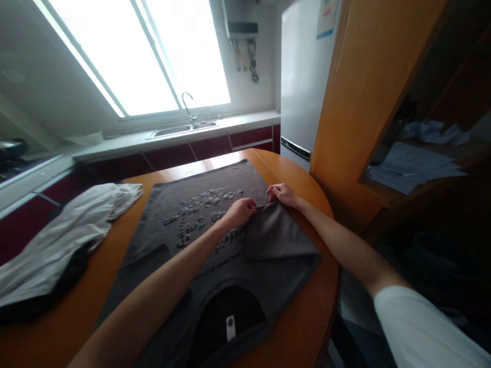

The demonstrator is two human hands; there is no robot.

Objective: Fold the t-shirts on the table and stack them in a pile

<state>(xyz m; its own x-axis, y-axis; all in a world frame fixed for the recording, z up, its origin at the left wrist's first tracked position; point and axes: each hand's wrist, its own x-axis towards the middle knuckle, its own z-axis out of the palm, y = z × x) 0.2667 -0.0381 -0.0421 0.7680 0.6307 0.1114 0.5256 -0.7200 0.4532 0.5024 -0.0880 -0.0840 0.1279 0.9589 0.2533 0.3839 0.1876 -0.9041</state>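
Note:
A dark grey T-shirt (153, 235) with raised lettering lies face up on the wooden table, its neck opening and white label towards me. Its right sleeve is folded inward over the front. My left hand (242, 210) pinches the inner edge of that folded sleeve, above the lettering. Near the shirt's right side, my right hand (281, 194) grips the sleeve's far corner, fingers closed. The left sleeve lies partly under my left forearm.
White and black clothes (72, 230) lie heaped at the left of the round-ended wooden table (303, 184). Beyond stand a counter with a sink (172, 132) and a fridge (303, 76). A wooden cabinet (368, 76) holding papers (410, 163) rises at the right.

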